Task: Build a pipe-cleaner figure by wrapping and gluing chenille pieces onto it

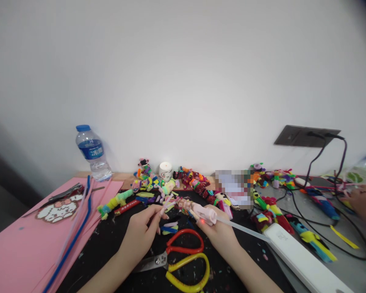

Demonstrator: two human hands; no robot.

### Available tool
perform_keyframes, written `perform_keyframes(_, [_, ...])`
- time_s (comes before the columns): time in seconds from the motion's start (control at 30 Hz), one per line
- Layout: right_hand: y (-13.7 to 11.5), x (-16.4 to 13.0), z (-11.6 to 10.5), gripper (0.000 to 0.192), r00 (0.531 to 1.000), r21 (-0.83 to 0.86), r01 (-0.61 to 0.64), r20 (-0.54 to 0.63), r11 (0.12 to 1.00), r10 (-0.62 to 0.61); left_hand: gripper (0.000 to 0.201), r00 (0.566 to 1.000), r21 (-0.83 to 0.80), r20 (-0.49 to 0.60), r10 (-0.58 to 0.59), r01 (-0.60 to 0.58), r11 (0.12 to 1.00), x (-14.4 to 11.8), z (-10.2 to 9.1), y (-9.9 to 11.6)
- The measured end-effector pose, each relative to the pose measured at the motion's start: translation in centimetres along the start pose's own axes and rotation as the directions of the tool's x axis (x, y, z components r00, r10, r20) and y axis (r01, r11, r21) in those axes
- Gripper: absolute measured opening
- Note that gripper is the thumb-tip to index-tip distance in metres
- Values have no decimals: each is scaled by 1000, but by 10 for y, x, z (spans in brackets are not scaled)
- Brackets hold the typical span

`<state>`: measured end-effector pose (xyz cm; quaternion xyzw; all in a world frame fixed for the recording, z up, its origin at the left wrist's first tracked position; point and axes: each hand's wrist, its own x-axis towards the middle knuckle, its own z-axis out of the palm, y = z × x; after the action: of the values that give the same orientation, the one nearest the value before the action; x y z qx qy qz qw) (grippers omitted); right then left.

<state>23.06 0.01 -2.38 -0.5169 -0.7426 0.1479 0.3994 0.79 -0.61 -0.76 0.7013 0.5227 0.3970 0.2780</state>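
My right hand grips a pink glue gun with a clear glue stick trailing from its back and a red light glowing on its side. Its nozzle points left at a small pipe-cleaner piece of pink and white strands. My left hand pinches that piece between thumb and fingers. Both hands hover over a black mat. Scissors with red and yellow handles lie on the mat just below my hands.
Several colourful pipe-cleaner figures line the back of the desk by a small white jar. A water bottle stands at left above pink sheets. A white power strip and black cables lie at right, where another person's hand works.
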Motion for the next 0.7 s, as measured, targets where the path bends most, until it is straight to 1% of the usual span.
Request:
perform_keyframes(0.13, [-1, 1, -1, 17, 1000, -18, -8, 5, 1000, 8, 20, 1000, 0, -4, 4, -4, 1000, 0, 0, -1])
perform_keyframes(0.23, [-2, 1, -2, 19, 999, -78, -28, 30, 997, 30, 20, 1000, -34, -9, 2, -3, 999, -1, -1, 0])
perform_keyframes(0.3, [-2, 2, -3, 18, 996, -127, -61, 59, 990, 69, 21, 1000, -71, -5, 4, -4, 997, -1, 0, 1])
perform_keyframes(0.47, [-6, 4, -9, 15, 973, -248, -174, 107, 953, 205, 23, 998, -171, 55, -9, 18, 985, -1, 2, 4])
perform_keyframes(0.57, [-5, 4, -9, 15, 972, -289, -162, 120, 944, 203, 22, 996, -210, 92, -5, 25, 977, -1, 3, 5])
perform_keyframes(0.6, [-4, 4, -8, 19, 974, -295, -149, 119, 944, 191, 22, 995, -226, 102, -5, 28, 974, -1, 3, 5])
perform_keyframes(0.7, [2, 2, -4, 42, 983, -322, -114, 102, 940, 154, 19, 992, -271, 128, -7, 42, 962, -1, 4, 5])
